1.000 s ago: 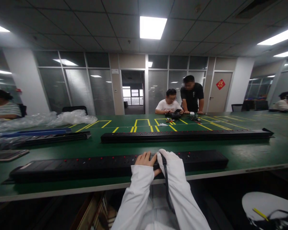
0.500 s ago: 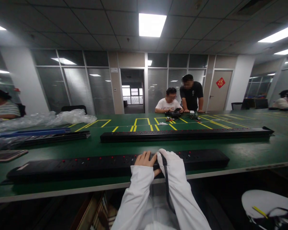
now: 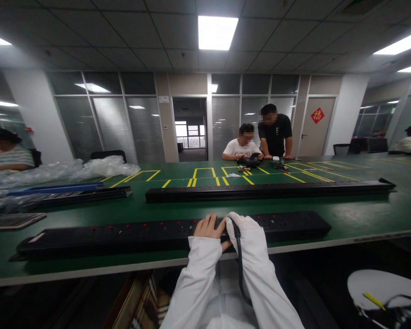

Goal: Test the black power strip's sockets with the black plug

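A long black power strip with red buttons (image 3: 123, 235) lies along the near edge of the green table. My left hand (image 3: 209, 228), bare, rests on its top right of the middle, fingers bent over the strip. Right beside it, my right hand (image 3: 243, 225), in a white glove, is closed on a black cable (image 3: 240, 260) that hangs down along the right sleeve. The cable's upper end is hidden between the hands. Farther back lies a second long black strip (image 3: 267, 192), parallel to the first.
Clear plastic wrap (image 3: 106, 168) and blue and black bars (image 3: 65, 188) lie at the left, with a tablet-like device (image 3: 15, 221) nearer. Two people (image 3: 276, 132) are across the green table (image 3: 356, 210), near cables. A white stool (image 3: 380, 285) stands lower right.
The view has shifted slightly, so the table and strips appear a little farther right. Both hands keep the same place on the near strip.
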The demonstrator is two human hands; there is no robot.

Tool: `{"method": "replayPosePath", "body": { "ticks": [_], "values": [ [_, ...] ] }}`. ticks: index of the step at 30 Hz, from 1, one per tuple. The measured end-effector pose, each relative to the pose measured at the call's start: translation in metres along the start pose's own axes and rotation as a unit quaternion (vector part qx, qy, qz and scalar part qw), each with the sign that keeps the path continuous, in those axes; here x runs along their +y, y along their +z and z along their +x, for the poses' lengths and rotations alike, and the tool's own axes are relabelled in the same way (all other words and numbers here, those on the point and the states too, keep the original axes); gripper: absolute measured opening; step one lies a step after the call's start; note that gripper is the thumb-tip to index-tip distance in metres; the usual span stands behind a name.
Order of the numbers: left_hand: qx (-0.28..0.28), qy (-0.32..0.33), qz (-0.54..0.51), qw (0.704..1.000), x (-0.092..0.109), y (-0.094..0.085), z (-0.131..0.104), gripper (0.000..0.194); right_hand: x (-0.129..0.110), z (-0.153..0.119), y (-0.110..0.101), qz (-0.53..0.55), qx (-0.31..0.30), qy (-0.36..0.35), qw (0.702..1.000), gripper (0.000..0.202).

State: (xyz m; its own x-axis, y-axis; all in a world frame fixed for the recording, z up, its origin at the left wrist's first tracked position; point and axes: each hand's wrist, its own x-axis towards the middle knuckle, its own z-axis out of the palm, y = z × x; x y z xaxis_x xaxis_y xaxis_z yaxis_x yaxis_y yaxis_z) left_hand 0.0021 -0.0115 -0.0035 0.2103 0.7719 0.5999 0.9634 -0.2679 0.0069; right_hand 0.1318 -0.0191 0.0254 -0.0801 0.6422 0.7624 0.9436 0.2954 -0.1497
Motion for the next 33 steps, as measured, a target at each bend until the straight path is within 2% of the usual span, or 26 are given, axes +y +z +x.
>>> {"method": "replayPosePath", "body": {
  "ticks": [13,23,33],
  "values": [
    [0.006,-0.005,0.001,1.000,0.005,-0.007,-0.004,0.058,0.002,-0.006,0.001,0.003,-0.007,0.001,1.000,0.029],
    [0.013,0.000,0.003,1.000,0.006,-0.010,-0.007,0.058,0.006,-0.011,0.008,-0.008,0.009,-0.005,1.000,0.033],
    [0.004,-0.005,0.003,1.000,0.008,-0.012,-0.011,0.062,-0.002,-0.016,-0.013,-0.015,-0.028,-0.016,0.999,0.037]
  ]
}}
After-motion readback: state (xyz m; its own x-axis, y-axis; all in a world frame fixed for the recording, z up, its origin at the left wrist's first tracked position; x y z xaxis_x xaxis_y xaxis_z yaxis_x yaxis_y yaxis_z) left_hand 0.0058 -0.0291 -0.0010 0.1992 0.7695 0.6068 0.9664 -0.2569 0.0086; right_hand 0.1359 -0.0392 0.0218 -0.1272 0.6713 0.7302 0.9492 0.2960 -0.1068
